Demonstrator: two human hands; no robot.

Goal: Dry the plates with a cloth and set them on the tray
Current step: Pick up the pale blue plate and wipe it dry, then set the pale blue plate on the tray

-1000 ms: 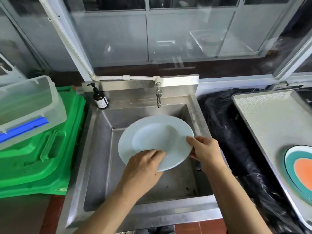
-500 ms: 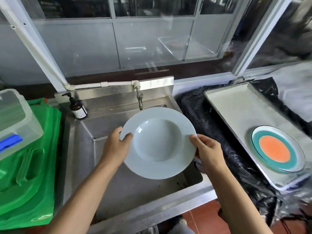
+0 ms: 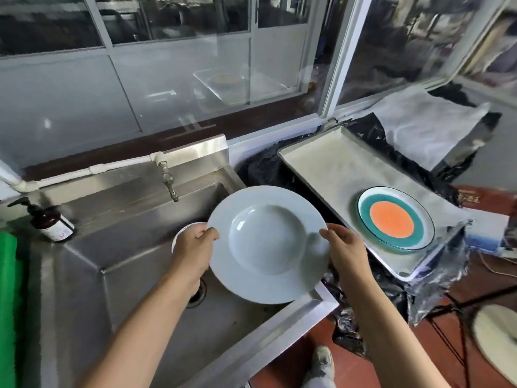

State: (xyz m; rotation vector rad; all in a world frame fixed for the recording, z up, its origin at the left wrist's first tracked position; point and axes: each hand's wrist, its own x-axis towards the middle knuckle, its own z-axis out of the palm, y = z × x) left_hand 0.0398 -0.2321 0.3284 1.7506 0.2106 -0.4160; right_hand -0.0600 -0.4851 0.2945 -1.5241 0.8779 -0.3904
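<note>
The sink (image 3: 117, 275) has slid left in view and the tray (image 3: 321, 163) has come in whole, so the person has turned toward it; I judge drying done and placing next. The pale plate (image 3: 265, 245) is held level over the sink's right corner, near the tray but not over it. The left hand (image 3: 194, 249) and right hand (image 3: 345, 252) each pinch its rim. Counted: one tray, one striped plate (image 3: 394, 218) on it, one plate in hand (another white rim (image 3: 181, 232) peeks behind the left hand), no cloth visible.
</note>
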